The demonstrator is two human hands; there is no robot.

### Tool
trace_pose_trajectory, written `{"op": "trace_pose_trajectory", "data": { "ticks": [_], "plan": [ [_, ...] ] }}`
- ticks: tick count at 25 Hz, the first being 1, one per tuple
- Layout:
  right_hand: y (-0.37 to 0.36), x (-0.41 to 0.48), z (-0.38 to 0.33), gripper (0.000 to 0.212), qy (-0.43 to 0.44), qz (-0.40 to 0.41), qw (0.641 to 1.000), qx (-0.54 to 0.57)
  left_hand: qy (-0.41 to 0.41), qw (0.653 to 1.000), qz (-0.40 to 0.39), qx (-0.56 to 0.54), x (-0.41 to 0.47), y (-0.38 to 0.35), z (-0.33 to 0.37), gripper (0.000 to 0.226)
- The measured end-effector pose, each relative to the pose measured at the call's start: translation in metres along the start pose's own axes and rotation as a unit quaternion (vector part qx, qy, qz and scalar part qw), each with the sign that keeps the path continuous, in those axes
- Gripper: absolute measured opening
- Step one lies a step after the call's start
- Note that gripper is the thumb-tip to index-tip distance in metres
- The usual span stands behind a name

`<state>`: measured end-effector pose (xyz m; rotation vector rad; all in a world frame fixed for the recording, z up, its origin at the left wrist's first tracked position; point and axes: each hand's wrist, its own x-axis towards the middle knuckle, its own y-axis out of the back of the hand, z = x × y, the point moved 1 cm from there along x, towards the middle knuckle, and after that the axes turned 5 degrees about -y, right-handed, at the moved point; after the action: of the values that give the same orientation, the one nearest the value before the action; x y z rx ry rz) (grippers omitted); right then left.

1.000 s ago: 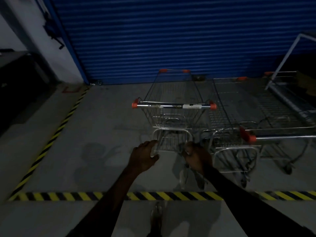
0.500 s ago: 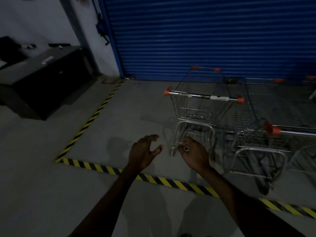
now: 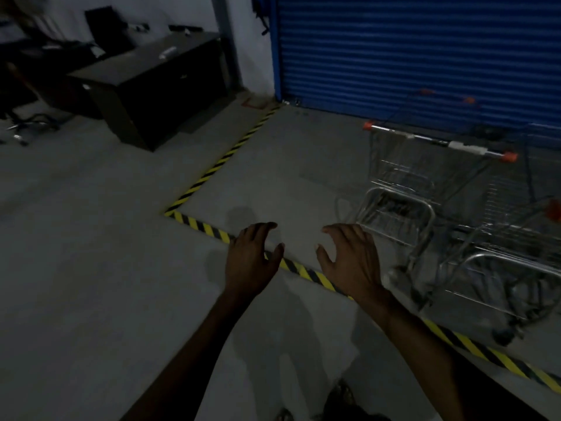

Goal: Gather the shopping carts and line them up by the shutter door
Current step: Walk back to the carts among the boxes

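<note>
A wire shopping cart (image 3: 425, 183) with orange-capped handle stands in front of the blue shutter door (image 3: 409, 50), inside the yellow-black floor stripes. A second cart (image 3: 522, 244) stands to its right, cut off by the frame edge. My left hand (image 3: 252, 262) and my right hand (image 3: 352, 259) hover over the floor stripe, fingers spread and relaxed, holding nothing. Both hands are clear of the carts; the right one is a little left of the first cart's lower frame.
Yellow-black tape (image 3: 224, 159) marks a floor corner left of the carts. A dark desk or cabinet (image 3: 151, 86) stands at the left by the wall, with a chair base (image 3: 27, 126) beyond it. Bare concrete floor spreads to the lower left.
Both hands have let go of the cart's lower frame and opened. The view has swung left, so the carts now lie at the right and the desk has come into view.
</note>
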<state>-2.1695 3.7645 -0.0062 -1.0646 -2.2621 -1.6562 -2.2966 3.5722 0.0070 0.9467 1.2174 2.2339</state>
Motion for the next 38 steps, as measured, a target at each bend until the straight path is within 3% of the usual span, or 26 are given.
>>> {"op": "trace_pose_trajectory", "data": {
  "ticks": [7, 16, 20, 26, 38],
  "plan": [
    [0.008, 0.003, -0.076, 0.052, 0.198, -0.053, 0.978, 0.033, 0.080, 0.989, 0.120, 0.042, -0.078, 0.082, 0.004, 0.051],
    [0.009, -0.060, -0.166, 0.051, 0.308, -0.153, 0.923, 0.171, 0.245, 0.945, 0.179, 0.126, -0.227, 0.139, 0.034, 0.052],
    [0.012, -0.108, -0.220, 0.051, 0.373, -0.206, 0.880, 0.209, 0.314, 0.914, 0.186, 0.178, -0.303, 0.162, 0.040, 0.055],
    [0.031, -0.183, -0.311, 0.048, 0.482, -0.193, 0.822, 0.236, 0.371, 0.865, 0.198, 0.274, -0.414, 0.223, 0.040, 0.056],
    [0.046, -0.377, -0.525, 0.050, 0.553, -0.251, 0.734, 0.304, 0.491, 0.768, 0.243, 0.331, -0.658, 0.335, 0.015, 0.055]
  ]
}}
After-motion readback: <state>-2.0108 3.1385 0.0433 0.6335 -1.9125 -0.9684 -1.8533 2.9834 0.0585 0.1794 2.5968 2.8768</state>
